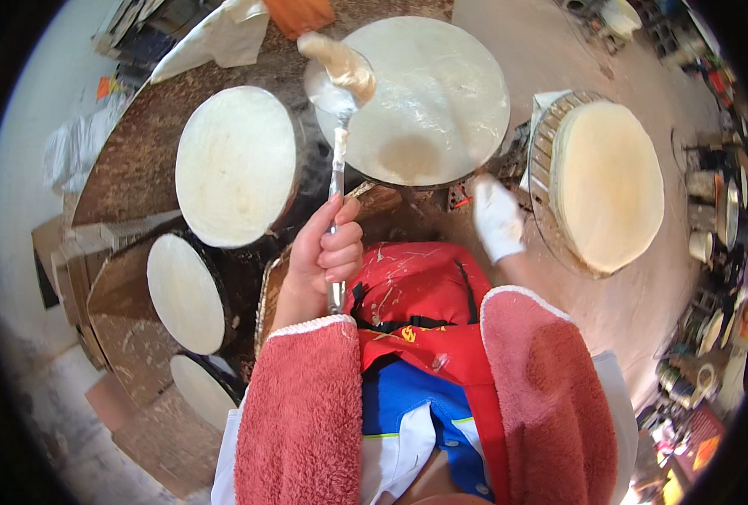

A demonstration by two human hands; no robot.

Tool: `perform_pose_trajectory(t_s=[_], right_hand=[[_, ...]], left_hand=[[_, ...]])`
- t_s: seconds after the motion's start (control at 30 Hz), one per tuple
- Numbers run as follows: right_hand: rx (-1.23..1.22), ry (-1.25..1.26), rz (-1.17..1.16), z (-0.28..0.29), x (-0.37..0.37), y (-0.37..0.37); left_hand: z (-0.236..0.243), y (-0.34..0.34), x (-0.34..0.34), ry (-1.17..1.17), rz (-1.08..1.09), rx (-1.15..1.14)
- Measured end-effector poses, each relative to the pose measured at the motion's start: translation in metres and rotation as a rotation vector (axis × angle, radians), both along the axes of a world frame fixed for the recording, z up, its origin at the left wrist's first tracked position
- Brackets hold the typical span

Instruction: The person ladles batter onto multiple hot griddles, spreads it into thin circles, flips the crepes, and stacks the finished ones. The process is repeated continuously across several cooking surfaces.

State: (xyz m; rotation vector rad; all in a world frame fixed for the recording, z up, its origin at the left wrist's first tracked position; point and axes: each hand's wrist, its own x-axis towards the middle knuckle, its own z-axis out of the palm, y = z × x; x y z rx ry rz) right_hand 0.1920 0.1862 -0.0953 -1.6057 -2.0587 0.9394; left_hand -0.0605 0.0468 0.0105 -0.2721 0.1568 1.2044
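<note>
My left hand (328, 240) is closed round the handle of a metal ladle (340, 151), held up with its bowl toward the far side. Thick pale batter (338, 66) clings to the bowl and hangs over it. Behind the ladle lies a big round griddle (412, 178), covered by a thin, glossy sheet of batter (441, 93) with a darker patch near its front edge. My right hand (498, 220), in a white glove, is at the griddle's near right, between it and a stack of round flatbreads (614, 185). Its fingers are blurred, and I cannot make out anything in them.
Several smaller round griddles curve along the left, with pale sheets on the far one (235, 167), the middle one (185, 293) and the near one (201, 389). A round slatted rack (542, 172) bears the flatbread stack. White cloth (222, 38) lies far left; clutter lines the right wall.
</note>
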Motion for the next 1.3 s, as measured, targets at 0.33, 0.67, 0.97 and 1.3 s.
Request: perform_pose_trajectory(t_s=[0.33,0.67,0.97,1.3], right_hand=[[0.316,-0.437,0.46,-0.02,0.057,0.035],[-0.209,0.007,0.88,-0.026,-0.029,-0.07],[-0.475,0.238,1.282,-0.062,-0.095,-0.148],[-0.354,-0.145,1.961,-0.005,-0.067,-0.419]], left_hand=[[0.018,-0.106,0.05,-0.09,0.417,-0.136],[-0.005,-0.276,0.139,-0.101,1.064,-0.213],[-0.001,-0.38,0.296,-0.023,1.656,-0.154],[0.047,-0.463,0.527,0.47,2.32,-0.392]])
